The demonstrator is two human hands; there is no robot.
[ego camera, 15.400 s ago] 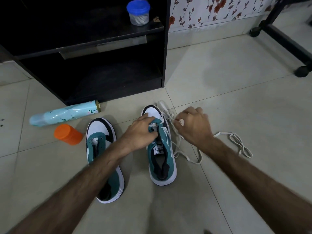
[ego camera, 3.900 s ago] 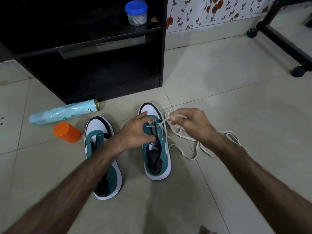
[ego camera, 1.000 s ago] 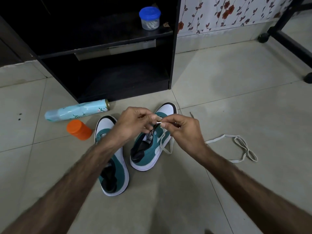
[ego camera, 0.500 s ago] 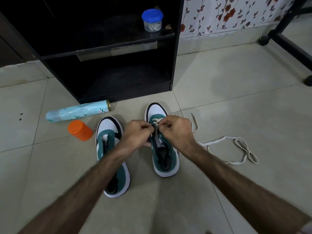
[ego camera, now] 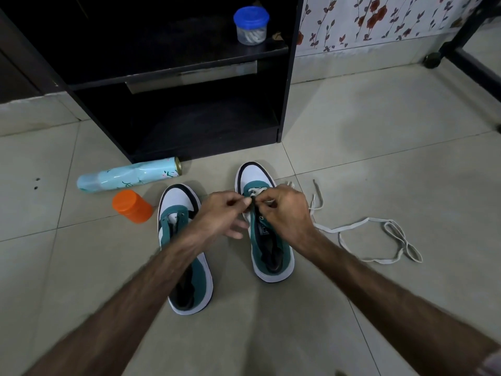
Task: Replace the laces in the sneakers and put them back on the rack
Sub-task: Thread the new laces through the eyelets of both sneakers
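Both hands (ego camera: 225, 213) (ego camera: 284, 213) pinching lace (ego camera: 352, 226) over right sneaker (ego camera: 271, 256); blue-lidded jar (ego camera: 250, 25) of white bits

Bare floor tiles (ego camera: 379, 147) at right and bottom were passable; spray can (ego camera: 128, 175), orange jar (ego camera: 132, 206) and black rack (ego camera: 173, 77) blocked upper left.

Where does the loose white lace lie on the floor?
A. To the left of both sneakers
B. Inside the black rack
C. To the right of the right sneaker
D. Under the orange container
C: the white lace trails over the tiles right of the right sneaker.
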